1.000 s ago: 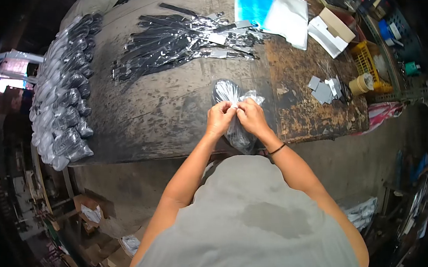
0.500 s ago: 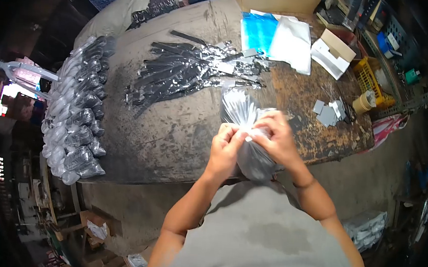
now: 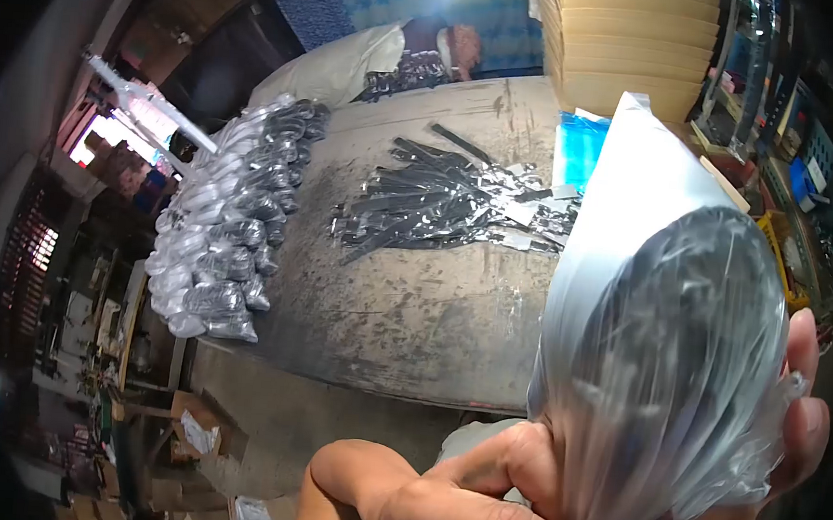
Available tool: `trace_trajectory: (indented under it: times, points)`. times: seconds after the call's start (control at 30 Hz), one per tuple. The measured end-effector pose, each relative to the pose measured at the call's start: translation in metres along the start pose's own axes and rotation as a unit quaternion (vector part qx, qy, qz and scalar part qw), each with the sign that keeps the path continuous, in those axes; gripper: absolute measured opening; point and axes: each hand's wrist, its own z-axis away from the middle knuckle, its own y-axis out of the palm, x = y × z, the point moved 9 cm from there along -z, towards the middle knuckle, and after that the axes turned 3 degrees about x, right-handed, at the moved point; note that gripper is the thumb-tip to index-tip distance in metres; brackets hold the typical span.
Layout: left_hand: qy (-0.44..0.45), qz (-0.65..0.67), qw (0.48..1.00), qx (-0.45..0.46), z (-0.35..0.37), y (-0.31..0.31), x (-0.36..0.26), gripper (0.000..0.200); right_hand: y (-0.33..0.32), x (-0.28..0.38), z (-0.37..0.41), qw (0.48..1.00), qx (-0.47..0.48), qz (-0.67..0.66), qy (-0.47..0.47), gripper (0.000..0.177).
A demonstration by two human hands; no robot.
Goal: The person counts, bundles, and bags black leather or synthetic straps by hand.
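A clear plastic bag point(image 3: 670, 365) with dark contents is held up close to the camera, its gathered neck at the bottom. My left hand point(image 3: 477, 496) is closed on the gathered plastic. On the far side of the bag is my right hand point(image 3: 801, 422), its fingertips curled round the edge and most of the palm hidden. A white sheet-like piece point(image 3: 598, 215) stands up beside and behind the bag. Several dark strips in clear wrapping point(image 3: 459, 200) lie spread on the worn table point(image 3: 412, 327).
Filled clear bags point(image 3: 231, 218) are piled along the table's left side. Blue plastic sheets point(image 3: 579, 151) lie at the back, in front of a large cardboard stack point(image 3: 634, 43). A pale sack point(image 3: 334, 61) rests on the far left, and a yellow crate point(image 3: 775, 237) stands at right.
The bag has come up from the table's front edge towards the camera, with both hands still on it. The view has tilted up and shifted, showing more of the room.
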Motion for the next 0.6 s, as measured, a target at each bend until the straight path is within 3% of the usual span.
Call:
trace_trajectory:
  times: [0.37, 0.5, 0.57, 0.6]
  points:
    - [0.179, -0.110, 0.971, -0.113, 0.001, 0.058, 0.013, 0.017, 0.002, -0.052, 0.015, 0.971, 0.233, -0.037, 0.038, 0.047]
    - [0.233, -0.190, 0.941, -0.157, -0.003, 0.071, 0.018, 0.021, 0.024, -0.071, 0.017, 0.969, 0.208, -0.123, 0.041, 0.049]
    - [0.243, -0.245, 0.919, -0.192, -0.001, 0.074, 0.023, 0.023, 0.046, -0.070, 0.019, 0.965, 0.139, -0.219, 0.046, 0.050]
    - [0.245, -0.282, 0.902, -0.215, 0.002, 0.071, 0.024, 0.024, 0.060, -0.058, 0.024, 0.947, 0.069, -0.313, 0.003, 0.056]
